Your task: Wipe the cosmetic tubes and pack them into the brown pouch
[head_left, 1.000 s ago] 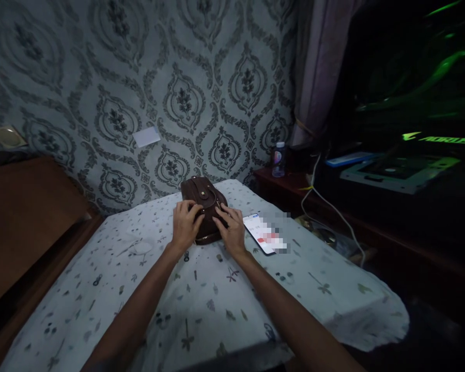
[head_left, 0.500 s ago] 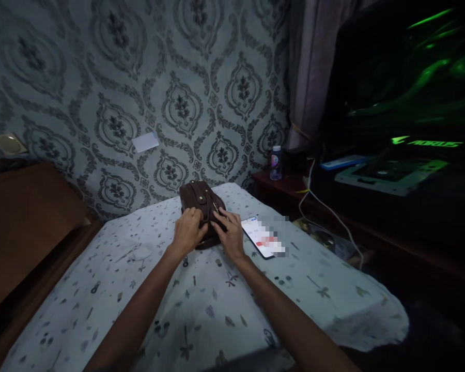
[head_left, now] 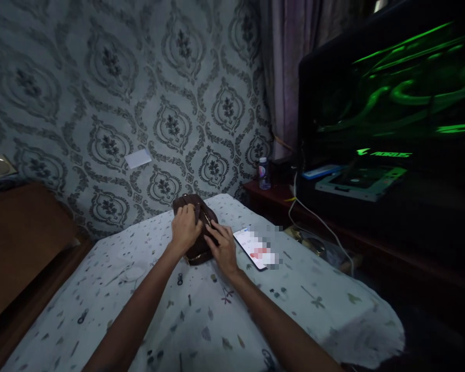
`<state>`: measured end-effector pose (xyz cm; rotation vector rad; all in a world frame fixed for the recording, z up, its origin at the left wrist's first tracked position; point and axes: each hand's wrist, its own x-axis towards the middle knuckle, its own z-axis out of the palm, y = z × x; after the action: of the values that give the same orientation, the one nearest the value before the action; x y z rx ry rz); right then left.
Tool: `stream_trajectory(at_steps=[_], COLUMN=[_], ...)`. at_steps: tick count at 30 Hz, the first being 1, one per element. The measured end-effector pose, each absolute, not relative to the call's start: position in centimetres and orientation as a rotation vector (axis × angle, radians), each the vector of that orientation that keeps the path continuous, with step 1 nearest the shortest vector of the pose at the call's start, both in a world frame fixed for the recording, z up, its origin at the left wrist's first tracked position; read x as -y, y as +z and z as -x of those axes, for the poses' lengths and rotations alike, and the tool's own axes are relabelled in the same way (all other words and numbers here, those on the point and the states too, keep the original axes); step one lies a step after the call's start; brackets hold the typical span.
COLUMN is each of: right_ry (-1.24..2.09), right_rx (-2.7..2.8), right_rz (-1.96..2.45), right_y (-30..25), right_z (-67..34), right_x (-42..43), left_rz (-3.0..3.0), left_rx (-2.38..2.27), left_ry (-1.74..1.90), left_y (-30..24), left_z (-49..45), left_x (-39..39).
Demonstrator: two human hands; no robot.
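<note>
A small dark brown leather bag (head_left: 197,249) lies on a table with a light leaf-print cloth (head_left: 201,315). My left hand (head_left: 185,230) lies on top of the bag, fingers curled over its upper part and gripping it. My right hand (head_left: 221,247) rests against the bag's right side, its fingertips pressed on the dark flap. Most of the bag is hidden under both hands.
A lit phone (head_left: 252,248) lies just right of the bag. A dark side table (head_left: 271,194) at the right holds a small bottle (head_left: 262,173), with white cables (head_left: 318,219), a curtain and a green-lit dark box (head_left: 387,103) nearby. Brown wooden furniture (head_left: 19,243) stands at the left.
My left hand has slid farther up over the top of the bag and closed on it. My right hand stays at its right side. The view has turned to the right.
</note>
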<state>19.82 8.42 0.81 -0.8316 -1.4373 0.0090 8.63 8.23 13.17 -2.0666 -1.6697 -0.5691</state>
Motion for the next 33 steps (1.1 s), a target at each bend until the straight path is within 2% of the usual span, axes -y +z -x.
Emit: stream_trajectory(at_steps=[11, 33], right_ry=[-0.074, -0.172], right_rx=[1.466, 1.570], right_rz=[0.867, 0.891], right_y=[0.7, 0.9], right_z=[-19.7, -20.0], right_x=[-8.4, -8.4], left_rz=[2.066, 2.361], left_rx=[1.770, 1.597], left_ry=[-0.433, -0.714], left_y=[15.2, 13.2], left_z=[-9.1, -7.0], left_x=[-13.6, -15.5])
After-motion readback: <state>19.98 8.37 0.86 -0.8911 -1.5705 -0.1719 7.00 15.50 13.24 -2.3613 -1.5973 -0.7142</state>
